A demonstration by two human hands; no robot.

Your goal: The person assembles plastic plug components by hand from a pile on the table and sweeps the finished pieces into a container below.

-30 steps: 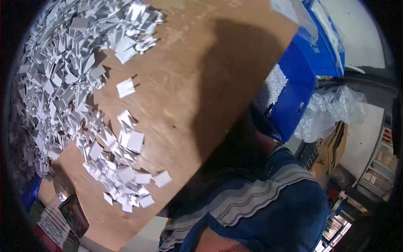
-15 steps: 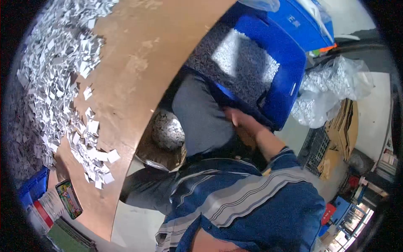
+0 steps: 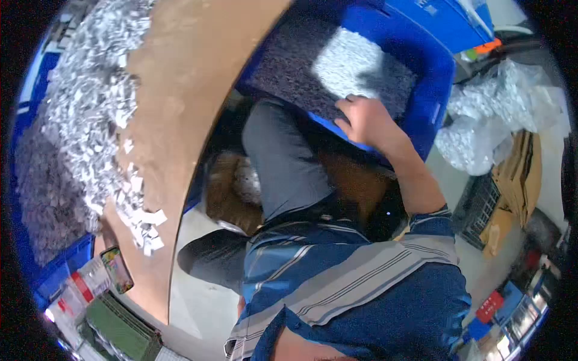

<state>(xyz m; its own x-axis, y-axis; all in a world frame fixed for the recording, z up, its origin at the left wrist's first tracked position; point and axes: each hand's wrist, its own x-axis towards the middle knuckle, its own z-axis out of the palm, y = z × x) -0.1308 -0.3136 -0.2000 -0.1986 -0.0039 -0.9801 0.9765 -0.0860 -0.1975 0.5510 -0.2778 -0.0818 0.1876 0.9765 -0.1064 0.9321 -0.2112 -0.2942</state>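
Observation:
My right hand is over the near rim of a large blue bin, with its fingers loosely curled and the thumb apart from them. Nothing shows between them. Small white and grey pieces fill much of the bin, and a bright patch of light falls on them. My fingertips are just above or at the near side of these pieces; I cannot tell if they touch. My left hand is out of sight.
A brown tabletop on the left bears a heap of white paper-like scraps and a phone. Under its edge, beside my leg, stands a lined container. Clear plastic bags, flattened cardboard and a black crate lie right.
My right hand has risen from low beside my leg, outside the bin, to above the bin's near rim. The view has shifted slightly.

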